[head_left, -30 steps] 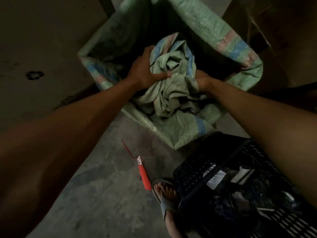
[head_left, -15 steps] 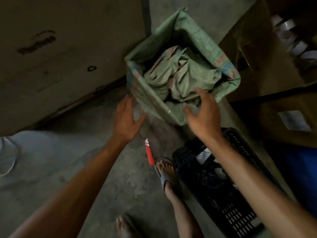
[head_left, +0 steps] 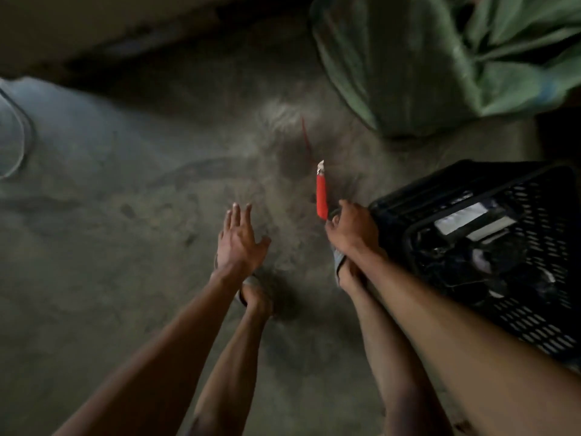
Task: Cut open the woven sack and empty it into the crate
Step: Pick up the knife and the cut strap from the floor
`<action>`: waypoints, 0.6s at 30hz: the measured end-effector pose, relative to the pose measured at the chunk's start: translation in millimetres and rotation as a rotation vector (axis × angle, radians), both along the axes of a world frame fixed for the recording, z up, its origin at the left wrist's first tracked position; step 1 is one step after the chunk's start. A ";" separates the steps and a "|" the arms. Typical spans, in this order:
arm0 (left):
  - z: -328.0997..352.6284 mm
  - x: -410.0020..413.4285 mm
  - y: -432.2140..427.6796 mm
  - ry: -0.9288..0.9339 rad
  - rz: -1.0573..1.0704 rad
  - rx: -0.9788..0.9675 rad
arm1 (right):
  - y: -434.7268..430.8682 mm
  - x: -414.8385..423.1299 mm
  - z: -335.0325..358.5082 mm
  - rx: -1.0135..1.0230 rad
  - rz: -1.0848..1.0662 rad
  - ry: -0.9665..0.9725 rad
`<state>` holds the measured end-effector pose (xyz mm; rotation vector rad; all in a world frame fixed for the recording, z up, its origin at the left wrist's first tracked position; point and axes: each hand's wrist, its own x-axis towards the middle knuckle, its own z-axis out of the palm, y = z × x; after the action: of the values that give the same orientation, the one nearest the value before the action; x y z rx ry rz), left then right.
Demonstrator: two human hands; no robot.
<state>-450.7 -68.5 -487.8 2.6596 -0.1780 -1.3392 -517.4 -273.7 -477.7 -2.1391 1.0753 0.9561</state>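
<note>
Bare, dusty concrete floor (head_left: 125, 247) fills the dim view, with a pale wall base running along the top left. Lying on it just ahead of the right fingertips is a red-handled utility knife (head_left: 321, 196), its short blade pointing away from the person and its butt end touching or nearly touching the fingertips. The right hand (head_left: 352, 229) hangs over that butt end with its fingers curled downward; whether they have closed on the handle cannot be told, since the hand's back hides the contact. The left hand (head_left: 239, 240) hovers well to the left of the knife, fingers spread and slack, holding nothing.

Beyond the blade tip, up and to the right of both hands, stands the green woven sack (head_left: 408, 73), its mouth open with more crumpled green sacking showing inside. A thin red string (head_left: 305, 138) lies on the floor between the blade tip and the sack. Immediately right of the right hand's knuckles sits the black plastic crate (head_left: 490, 247), already holding some dark and pale items that are too blurred to name.

The step in hand looks like picking up the knife. To do it well, pinch the red handle at its rear half, keeping fingertips clear of the blade, and lift it blade-away before turning toward the sack. The left hand would best go on to steady the sack wall above the cutting line, not below it.
</note>
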 end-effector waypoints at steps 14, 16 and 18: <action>-225.9 15.7 22.2 -0.176 0.009 -0.041 | 19.8 34.5 -225.3 -0.345 -0.052 0.069; -237.3 11.3 19.6 -0.183 0.050 -0.035 | 20.7 35.6 -235.2 -0.382 -0.093 0.047; -239.8 6.8 16.8 -0.194 0.066 -0.032 | 21.9 36.4 -239.7 -0.380 -0.110 0.051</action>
<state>-443.9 -51.7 -727.6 2.7403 -0.1310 -1.0500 -481.1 -251.8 -717.5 -2.3304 1.4818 0.8091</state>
